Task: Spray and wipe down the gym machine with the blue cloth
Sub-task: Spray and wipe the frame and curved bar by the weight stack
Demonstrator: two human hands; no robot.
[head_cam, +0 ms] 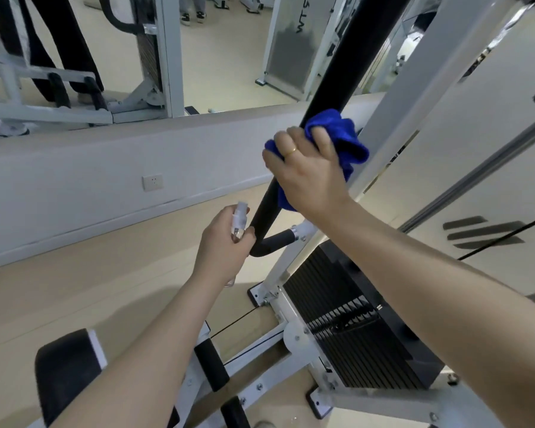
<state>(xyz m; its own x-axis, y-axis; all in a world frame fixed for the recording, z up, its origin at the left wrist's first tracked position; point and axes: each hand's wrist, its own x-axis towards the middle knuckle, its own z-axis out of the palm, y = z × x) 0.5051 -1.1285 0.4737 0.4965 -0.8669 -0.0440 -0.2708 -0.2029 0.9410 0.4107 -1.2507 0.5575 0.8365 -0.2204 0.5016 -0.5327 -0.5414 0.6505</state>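
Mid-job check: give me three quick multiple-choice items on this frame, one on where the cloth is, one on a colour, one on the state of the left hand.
1. Where is the blue cloth?
A. On the floor
B. Pressed round the black bar by the right hand
C. Draped on the weight stack

2. What colour is the machine frame beside the bar?
A. White
B. Red
C. Yellow

3. What is the left hand doing?
A. Hanging open, holding nothing
B. Resting flat on the seat pad
C. Gripping a small spray bottle

Answers: 1 B, the cloth sits bunched under the right hand's fingers against the bar. 2 A, the upright beams beside the bar are white. 3 C, the bottle's pale nozzle sticks up out of the curled fingers.
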